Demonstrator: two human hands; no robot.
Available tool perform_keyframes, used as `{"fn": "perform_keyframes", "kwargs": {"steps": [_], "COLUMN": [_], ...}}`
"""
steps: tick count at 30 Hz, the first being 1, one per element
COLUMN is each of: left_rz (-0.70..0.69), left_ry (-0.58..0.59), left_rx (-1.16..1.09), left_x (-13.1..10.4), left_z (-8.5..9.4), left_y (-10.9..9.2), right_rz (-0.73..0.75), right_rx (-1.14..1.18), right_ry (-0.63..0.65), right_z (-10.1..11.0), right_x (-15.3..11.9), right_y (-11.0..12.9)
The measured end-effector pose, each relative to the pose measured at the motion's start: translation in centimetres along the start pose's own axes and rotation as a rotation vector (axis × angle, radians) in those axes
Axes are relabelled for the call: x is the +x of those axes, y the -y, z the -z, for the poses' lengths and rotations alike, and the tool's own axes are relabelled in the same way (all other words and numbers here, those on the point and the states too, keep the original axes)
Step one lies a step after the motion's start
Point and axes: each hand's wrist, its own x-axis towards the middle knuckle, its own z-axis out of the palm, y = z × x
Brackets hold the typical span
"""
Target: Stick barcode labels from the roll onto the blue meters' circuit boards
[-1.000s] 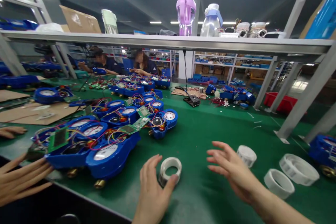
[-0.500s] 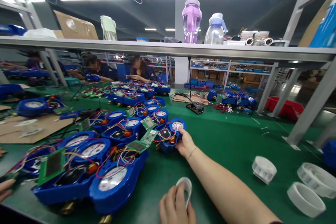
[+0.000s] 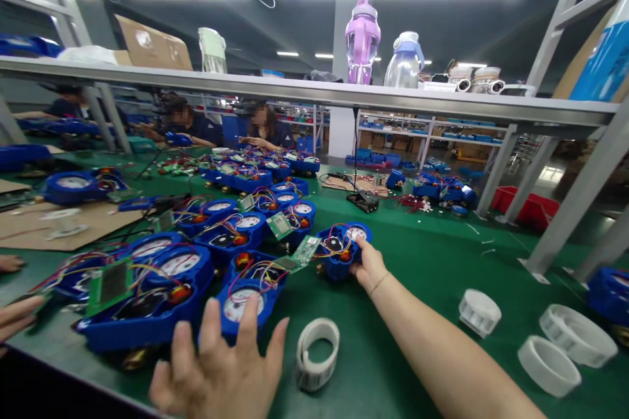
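Observation:
My right hand (image 3: pixel 368 265) grips the right end of a blue plastic housing (image 3: pixel 339 270) with a white round disc, coloured wires and a green circuit board (image 3: pixel 305 252) hanging off its left side. Fingers spread, my left hand (image 3: pixel 221 366) is over the near end of another blue wired housing (image 3: pixel 269 301); whether it touches is unclear. Just right of that hand a white label roll (image 3: pixel 314 376) stands on the green table. A larger blue housing (image 3: pixel 137 334) with a green-framed screen (image 3: pixel 112 288) lies to its left.
Several white rolls (image 3: pixel 549 366) lie at the right. More blue housings (image 3: pixel 250 180) spread across the back, near a black stand (image 3: pixel 363 201). A shelf (image 3: pixel 304 90) with bottles crosses above. At the left edge is another person's hand (image 3: pixel 19 317); co-workers sit beyond.
My left hand has let go of the label roll and moved left over the blue housing, opening its fingers. My right hand and its housing have shifted slightly right in view.

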Motion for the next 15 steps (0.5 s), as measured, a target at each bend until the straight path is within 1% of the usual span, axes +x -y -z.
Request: {"fn": "perform_keyframes", "kwargs": {"steps": [1,3,7,11,13,15], "left_rz": [-0.056,-0.088,0.005,0.084,0.124,0.162], "left_ry": [0.091,0.169,0.154,0.143,0.139,0.14], "left_rx": [-0.019,-0.079,-0.123,-0.182,-0.224,-0.283], "left_x": [0.8,1.8,2.0,2.1,2.2,2.2], "left_z": [-0.2,-0.9,-1.9,-2.1,-2.1,-2.2], "left_y": [0.9,2.3,3.3,4.1,4.6,4.9], "right_rz": [-0.002,-0.009,0.004,0.045,0.035,0.0], "right_rx": [-0.005,-0.017,-0.041,-0.076,-0.117,-0.174], "right_ry": [-0.01,-0.03,-0.071,-0.109,-0.1,-0.067], "right_z": [0.4,1.4,2.9,3.3,3.8,5.0], "right_x": [-0.1,-0.3,-0.6,-1.1,-1.4,-1.9], "right_y": [0.4,1.3,2.8,3.8,4.4,5.3]}}
